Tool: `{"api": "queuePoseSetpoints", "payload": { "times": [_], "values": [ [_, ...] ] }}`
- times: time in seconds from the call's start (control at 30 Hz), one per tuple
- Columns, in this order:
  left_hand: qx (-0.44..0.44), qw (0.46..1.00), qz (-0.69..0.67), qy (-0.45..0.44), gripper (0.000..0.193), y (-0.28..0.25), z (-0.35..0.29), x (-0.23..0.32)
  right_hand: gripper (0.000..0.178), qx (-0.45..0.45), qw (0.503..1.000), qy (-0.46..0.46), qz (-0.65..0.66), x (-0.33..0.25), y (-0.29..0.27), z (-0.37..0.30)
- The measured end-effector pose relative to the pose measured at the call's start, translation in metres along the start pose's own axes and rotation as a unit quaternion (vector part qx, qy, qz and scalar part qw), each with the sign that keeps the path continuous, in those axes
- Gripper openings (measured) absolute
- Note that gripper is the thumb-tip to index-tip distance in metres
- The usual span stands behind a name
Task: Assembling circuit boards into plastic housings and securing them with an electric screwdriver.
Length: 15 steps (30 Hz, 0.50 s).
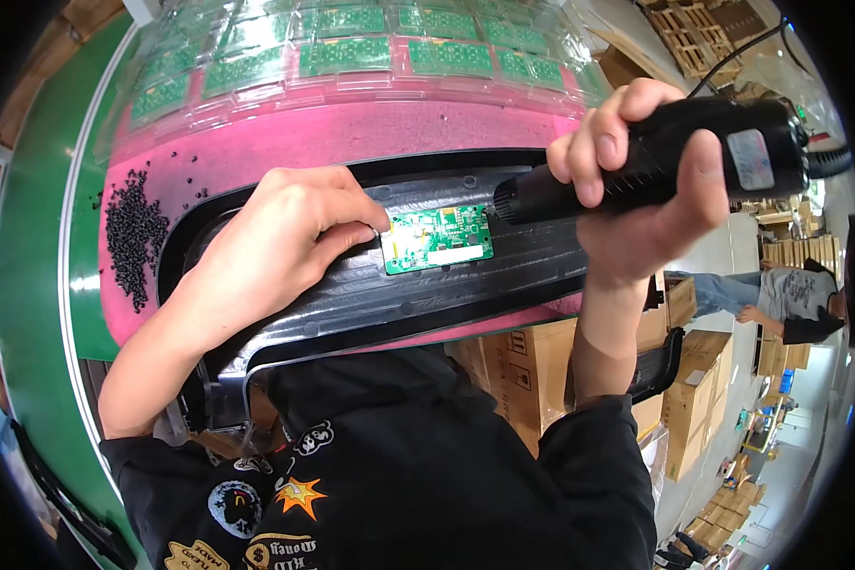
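A green circuit board point(437, 239) lies inside a long black plastic housing point(332, 304) on the pink mat. My left hand point(299, 223) reaches over the housing's left part, thumb and fingers pinched together at the board's upper left corner. Whatever is between those fingertips is too small or hidden to make out. Wrapped in my right hand point(636, 171) is a black corded electric screwdriver point(579, 190), held tilted with its slotted nose by the board's upper right corner. The nose hides its tip, so I cannot tell whether it touches the board.
A heap of small black screws point(135, 233) sits on the pink mat point(351, 128) at left, a few scattered beside it. Clear trays point(351, 59) with several green boards stand at the back. Cardboard boxes point(532, 370) stand at right, and another person point(793, 299) is farther off.
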<state>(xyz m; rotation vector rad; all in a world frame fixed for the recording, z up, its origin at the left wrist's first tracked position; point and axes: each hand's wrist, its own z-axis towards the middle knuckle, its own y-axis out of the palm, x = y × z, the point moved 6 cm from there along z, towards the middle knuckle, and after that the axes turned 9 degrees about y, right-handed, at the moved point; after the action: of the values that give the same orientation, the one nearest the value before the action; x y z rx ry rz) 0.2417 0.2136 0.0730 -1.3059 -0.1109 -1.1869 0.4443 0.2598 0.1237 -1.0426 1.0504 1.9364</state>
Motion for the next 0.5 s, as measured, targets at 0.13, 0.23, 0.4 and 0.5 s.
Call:
{"api": "queuePoseSetpoints", "payload": {
  "times": [0.13,0.23,0.4,0.5],
  "values": [
    [-0.014,1.000,-0.011,0.011,0.011,0.005,0.000,0.000,0.046,0.015,0.999,-0.002,-0.043,0.006,-0.006,0.003],
    [-0.020,1.000,-0.006,0.013,0.011,0.007,0.001,0.000,0.046,0.021,0.999,0.005,-0.028,0.008,-0.008,0.004],
    [-0.016,1.000,-0.017,0.008,0.012,0.011,-0.001,-0.002,0.046,0.011,0.999,0.015,-0.040,0.010,-0.007,0.007],
    [-0.010,0.999,-0.029,0.023,0.014,0.014,-0.003,-0.001,0.046,-0.001,0.999,0.030,-0.029,0.016,-0.006,0.010]
  ]
}}
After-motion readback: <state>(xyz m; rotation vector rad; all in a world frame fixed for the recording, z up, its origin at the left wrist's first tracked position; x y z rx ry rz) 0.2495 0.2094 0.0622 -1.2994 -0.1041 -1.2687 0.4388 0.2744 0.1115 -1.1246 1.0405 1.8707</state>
